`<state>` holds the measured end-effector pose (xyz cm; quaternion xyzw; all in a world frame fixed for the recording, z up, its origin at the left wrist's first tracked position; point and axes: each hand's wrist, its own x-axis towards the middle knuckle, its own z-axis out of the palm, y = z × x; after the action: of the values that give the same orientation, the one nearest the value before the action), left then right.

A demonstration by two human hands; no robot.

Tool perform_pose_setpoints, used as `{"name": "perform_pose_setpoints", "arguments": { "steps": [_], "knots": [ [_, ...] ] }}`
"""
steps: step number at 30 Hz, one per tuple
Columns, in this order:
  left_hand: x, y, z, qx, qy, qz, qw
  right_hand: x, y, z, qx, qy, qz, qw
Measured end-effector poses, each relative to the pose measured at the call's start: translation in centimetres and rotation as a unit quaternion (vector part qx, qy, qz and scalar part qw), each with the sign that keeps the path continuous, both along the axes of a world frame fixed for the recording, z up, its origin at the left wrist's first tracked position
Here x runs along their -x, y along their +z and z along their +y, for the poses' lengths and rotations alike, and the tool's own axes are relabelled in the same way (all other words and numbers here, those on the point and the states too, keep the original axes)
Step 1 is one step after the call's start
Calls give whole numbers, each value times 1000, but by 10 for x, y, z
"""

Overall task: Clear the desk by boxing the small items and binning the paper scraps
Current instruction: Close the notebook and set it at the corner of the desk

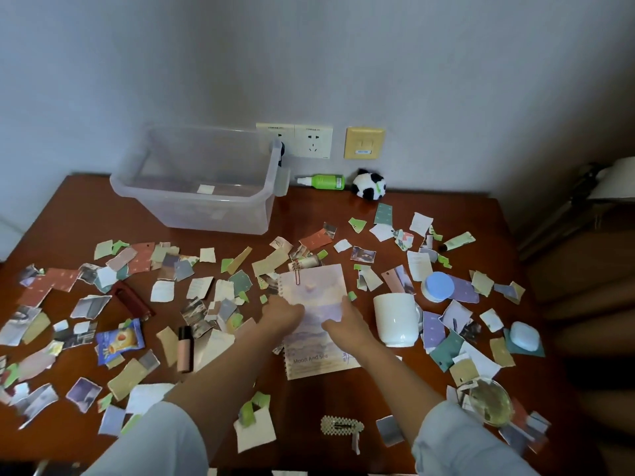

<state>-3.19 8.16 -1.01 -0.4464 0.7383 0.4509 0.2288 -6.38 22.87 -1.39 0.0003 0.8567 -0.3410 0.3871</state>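
Torn paper scraps (165,291) lie all over the brown desk (86,207). My left hand (282,312) and my right hand (343,322) both grip the lower edge of a pastel spiral notebook (314,286) with a paper clip on it, at the desk's middle. Under it lies a second pastel booklet (319,362) printed "Moon And Sea". A clear plastic box (196,201) stands at the back left, almost empty. Small items around include a white mug (397,319), a blue-lidded jar (438,286), a pink tube (185,348), a pearl hair clip (342,426) and a snack packet (118,340).
A green spray bottle (323,182) and a panda plush (369,184) sit by the wall under the sockets. A white earbud case (524,335) and a glass dish (489,405) lie at the right, a dark red case (132,298) at the left. No bin is in view.
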Motion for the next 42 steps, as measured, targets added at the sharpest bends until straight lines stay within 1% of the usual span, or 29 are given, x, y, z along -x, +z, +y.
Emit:
{"name": "perform_pose_setpoints", "arguments": {
  "steps": [2,5,9,11,14,19,22,25,28,31,35,37,39,42],
  "knots": [
    [0,6,3,16,54,8,998,1,-3,3,11,-6,-2,1000],
    [2,7,6,18,96,22,995,6,-3,8,34,-27,-4,999],
    [1,4,10,-56,153,72,984,13,8,13,73,-78,-33,994],
    [-2,20,16,-85,187,98,974,15,15,15,88,-90,-26,992],
    [-6,48,21,-55,209,159,963,19,35,11,94,-95,27,991],
    [-12,88,1,27,215,254,943,22,69,-14,169,-124,15,978],
    [-20,106,-24,75,221,258,938,16,81,-40,226,-141,-3,964],
    [-33,111,-54,96,242,246,934,6,93,-68,268,-153,-37,951],
    [-47,113,-86,97,259,257,926,-4,100,-93,307,-122,-57,942],
    [-64,113,-120,79,278,272,918,-13,96,-125,282,-74,-19,956],
    [-93,111,-174,34,276,290,916,-29,92,-184,261,-63,-1,963],
    [-105,108,-209,18,272,282,920,-40,92,-218,259,-56,0,964],
    [-115,105,-247,12,275,255,927,-53,90,-254,253,-60,-9,966],
    [-121,99,-303,37,276,255,926,-68,86,-305,241,-60,-11,969]
  ]
}}
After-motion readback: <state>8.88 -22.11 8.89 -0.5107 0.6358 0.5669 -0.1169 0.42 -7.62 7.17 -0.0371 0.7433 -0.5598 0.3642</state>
